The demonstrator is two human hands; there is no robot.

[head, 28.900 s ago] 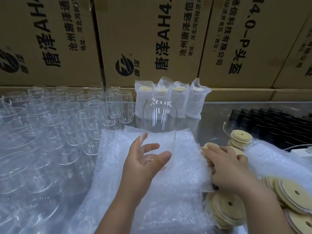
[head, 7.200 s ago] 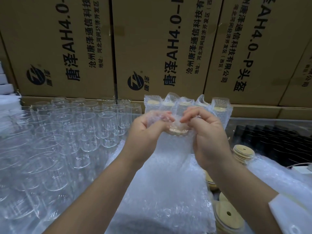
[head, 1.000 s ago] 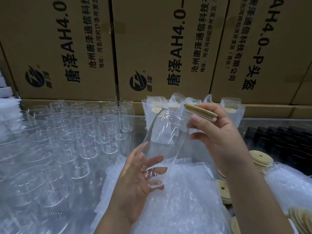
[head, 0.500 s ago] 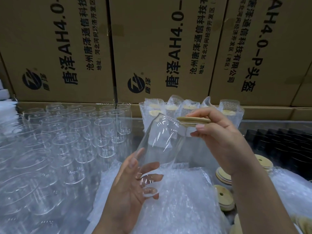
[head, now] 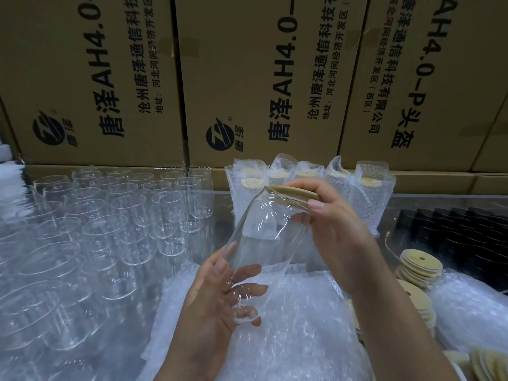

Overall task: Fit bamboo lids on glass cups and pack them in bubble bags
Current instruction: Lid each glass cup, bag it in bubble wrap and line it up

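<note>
Above bubble bags (head: 302, 331), left fingers (head: 248, 288) hold 1 empty cup (head: 264, 237); right fingers (head: 305, 186) pinch its lid (head: 291, 191).

Soft, even, fairly bright light fills the scene, and shadows are faint. White streaks of glare run along the glass cup (head: 264, 237) at centre, and small highlights ring the rims of the empty cups (head: 115, 229) left of it. The bubble bags (head: 302, 325) below it wash out almost to white. The cartons (head: 261, 78) behind it are sharp, but their seams lean outward from wide-angle distortion. Far left of it, cups stretch and smear. The black tray (head: 453, 235) to its right shows little detail.
</note>
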